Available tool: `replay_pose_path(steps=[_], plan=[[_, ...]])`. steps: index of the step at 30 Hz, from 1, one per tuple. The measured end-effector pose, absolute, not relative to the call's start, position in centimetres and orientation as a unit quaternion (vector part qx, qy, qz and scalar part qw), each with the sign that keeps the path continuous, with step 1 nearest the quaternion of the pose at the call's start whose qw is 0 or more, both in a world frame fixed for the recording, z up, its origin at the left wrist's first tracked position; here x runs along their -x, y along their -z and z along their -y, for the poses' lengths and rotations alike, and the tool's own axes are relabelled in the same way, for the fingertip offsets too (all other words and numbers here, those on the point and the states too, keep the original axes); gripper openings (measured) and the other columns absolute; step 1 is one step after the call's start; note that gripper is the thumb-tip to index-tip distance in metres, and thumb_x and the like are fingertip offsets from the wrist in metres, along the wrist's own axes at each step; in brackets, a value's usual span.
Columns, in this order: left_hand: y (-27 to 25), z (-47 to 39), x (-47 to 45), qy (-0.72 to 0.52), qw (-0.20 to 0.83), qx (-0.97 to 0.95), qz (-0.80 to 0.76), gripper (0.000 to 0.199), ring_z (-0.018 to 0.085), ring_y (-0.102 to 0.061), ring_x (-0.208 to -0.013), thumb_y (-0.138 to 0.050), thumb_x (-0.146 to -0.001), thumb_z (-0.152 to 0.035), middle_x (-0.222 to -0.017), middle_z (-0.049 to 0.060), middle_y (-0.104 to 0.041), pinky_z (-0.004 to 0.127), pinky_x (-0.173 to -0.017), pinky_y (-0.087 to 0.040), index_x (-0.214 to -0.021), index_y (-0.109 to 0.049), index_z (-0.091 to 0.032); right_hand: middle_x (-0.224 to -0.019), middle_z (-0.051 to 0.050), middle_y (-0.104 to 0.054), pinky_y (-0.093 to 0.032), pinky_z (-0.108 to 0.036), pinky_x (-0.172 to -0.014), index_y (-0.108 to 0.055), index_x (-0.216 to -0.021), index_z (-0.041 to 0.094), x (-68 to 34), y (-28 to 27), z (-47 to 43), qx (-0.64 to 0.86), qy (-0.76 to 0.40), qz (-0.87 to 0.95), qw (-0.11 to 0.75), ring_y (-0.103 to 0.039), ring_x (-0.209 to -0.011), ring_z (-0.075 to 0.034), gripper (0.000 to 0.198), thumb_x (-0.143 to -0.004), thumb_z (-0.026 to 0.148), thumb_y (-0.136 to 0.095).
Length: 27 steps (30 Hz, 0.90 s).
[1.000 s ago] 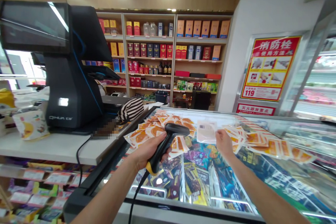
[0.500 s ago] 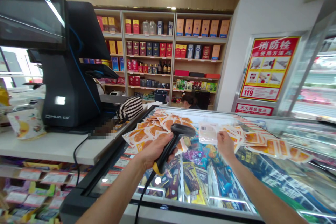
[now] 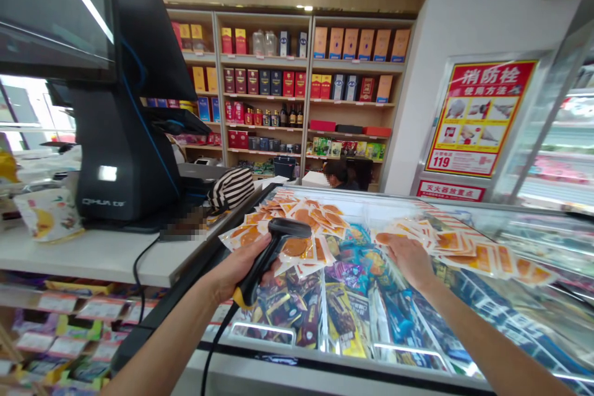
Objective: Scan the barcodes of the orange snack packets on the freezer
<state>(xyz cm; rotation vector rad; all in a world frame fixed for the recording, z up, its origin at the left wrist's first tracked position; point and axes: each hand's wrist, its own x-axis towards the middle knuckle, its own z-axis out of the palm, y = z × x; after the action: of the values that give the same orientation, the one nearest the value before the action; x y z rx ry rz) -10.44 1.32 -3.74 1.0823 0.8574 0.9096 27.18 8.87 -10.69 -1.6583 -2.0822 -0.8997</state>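
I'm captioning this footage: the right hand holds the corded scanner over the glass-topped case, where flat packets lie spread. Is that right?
Not quite: the left hand holds the corded scanner, as the head view shows. It is over the glass-topped case, where flat packets lie spread.

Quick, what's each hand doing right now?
Left hand: closed around the black and yellow scanner.
Right hand: fingers at an orange-and-clear packet; whether they grip it cannot be told.
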Motion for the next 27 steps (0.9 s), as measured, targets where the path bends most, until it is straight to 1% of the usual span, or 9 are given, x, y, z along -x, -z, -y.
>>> replay_pose_path(steps=[2, 4, 10, 12, 14, 16, 23, 25, 27], plan=[[3.7, -1.2, 11.0, -0.408, 0.675, -0.479, -0.385, 0.035, 0.006, -0.045, -0.041, -0.044, -0.071, -0.047, -0.057, 0.001, -0.053, 0.017, -0.039, -0.034, -0.072, -0.05, -0.013, -0.092, -0.009, -0.06, -0.035, -0.033, -0.068, -0.057, -0.084, 0.017, -26.7, 11.8, -9.0, 0.614, 0.279, 0.729, 0.116, -0.052, -0.085, -0.021, 0.022, -0.071, 0.017, -0.039], [3.6, -1.0, 11.3, -0.41, 0.674, -0.472, -0.394, 0.035, 0.006, -0.045, -0.041, -0.045, -0.07, -0.047, -0.058, 0.001, -0.053, 0.017, -0.038, -0.034, -0.071, -0.05, -0.013, -0.087, -0.011, -0.061, -0.035, -0.033, -0.067, -0.058, -0.08, 0.016, -26.4, 12.2, -9.2, 0.64, 0.252, 0.72, 0.094, -0.051, -0.087, -0.023, 0.022, -0.071, 0.016, -0.039], [3.3, -0.3, 12.2, -0.419, 0.668, -0.461, -0.407, 0.036, 0.006, -0.044, -0.041, -0.046, -0.07, -0.048, -0.056, 0.001, -0.052, 0.017, -0.038, -0.033, -0.067, -0.051, -0.012, -0.089, -0.014, -0.059, -0.036, -0.035, -0.066, -0.059, -0.076, 0.015, -26.4, 11.5, -9.5, 0.671, 0.231, 0.697, 0.104, -0.046, -0.094, -0.025, 0.021, -0.069, 0.014, -0.038], [3.4, -0.1, 12.8, -0.426, 0.661, -0.458, -0.414, 0.036, 0.006, -0.044, -0.041, -0.045, -0.07, -0.047, -0.056, 0.001, -0.052, 0.017, -0.038, -0.033, -0.068, -0.052, -0.012, -0.091, -0.013, -0.058, -0.036, -0.036, -0.069, -0.059, -0.078, 0.015, -26.1, 11.3, -9.4, 0.661, 0.236, 0.702, 0.124, -0.046, -0.095, -0.025, 0.021, -0.068, 0.016, -0.041], [3.6, 0.0, 13.6, -0.432, 0.653, -0.456, -0.423, 0.036, 0.006, -0.043, -0.04, -0.044, -0.07, -0.047, -0.057, 0.001, -0.052, 0.018, -0.038, -0.033, -0.069, -0.052, -0.012, -0.097, -0.012, -0.056, -0.034, -0.038, -0.075, -0.058, -0.082, 0.016, -25.3, 11.0, -9.2, 0.642, 0.246, 0.709, 0.16, -0.044, -0.098, -0.025, 0.022, -0.066, 0.019, -0.043], [3.9, 0.1, 14.4, -0.438, 0.645, -0.449, -0.437, 0.036, 0.006, -0.043, -0.04, -0.044, -0.07, -0.048, -0.057, 0.001, -0.052, 0.018, -0.038, -0.034, -0.069, -0.053, -0.012, -0.102, -0.011, -0.055, -0.032, -0.038, -0.08, -0.058, -0.084, 0.016, -23.6, 10.8, -9.1, 0.624, 0.243, 0.717, 0.194, -0.044, -0.098, -0.023, 0.024, -0.068, 0.021, -0.042], [4.3, 0.7, 15.9, -0.448, 0.642, -0.434, -0.446, 0.038, 0.006, -0.043, -0.039, -0.044, -0.07, -0.05, -0.055, 0.0, -0.051, 0.017, -0.035, -0.034, -0.072, -0.053, -0.013, -0.103, -0.007, -0.057, -0.032, -0.032, -0.085, -0.057, -0.092, 0.018, -13.7, 9.8, -8.5, 0.511, 0.117, 0.809, 0.265, -0.047, -0.098, -0.018, 0.03, -0.074, 0.032, -0.037], [4.3, 0.9, 16.0, -0.45, 0.64, -0.434, -0.446, 0.039, 0.006, -0.043, -0.039, -0.044, -0.069, -0.05, -0.054, 0.0, -0.051, 0.017, -0.036, -0.034, -0.068, -0.053, -0.012, -0.108, -0.007, -0.054, -0.031, -0.033, -0.087, -0.054, -0.1, 0.018, -11.3, 10.0, -8.3, 0.488, 0.085, 0.827, 0.265, -0.045, -0.101, -0.018, 0.035, -0.073, 0.035, -0.039], [4.3, 0.9, 15.9, -0.448, 0.641, -0.432, -0.449, 0.04, 0.006, -0.043, -0.039, -0.044, -0.069, -0.051, -0.052, 0.0, -0.05, 0.017, -0.036, -0.034, -0.066, -0.052, -0.012, -0.116, -0.009, -0.048, -0.028, -0.035, -0.089, -0.047, -0.11, 0.018, -9.6, 10.3, -8.3, 0.475, 0.062, 0.84, 0.254, -0.041, -0.106, -0.02, 0.045, -0.07, 0.038, -0.044]])
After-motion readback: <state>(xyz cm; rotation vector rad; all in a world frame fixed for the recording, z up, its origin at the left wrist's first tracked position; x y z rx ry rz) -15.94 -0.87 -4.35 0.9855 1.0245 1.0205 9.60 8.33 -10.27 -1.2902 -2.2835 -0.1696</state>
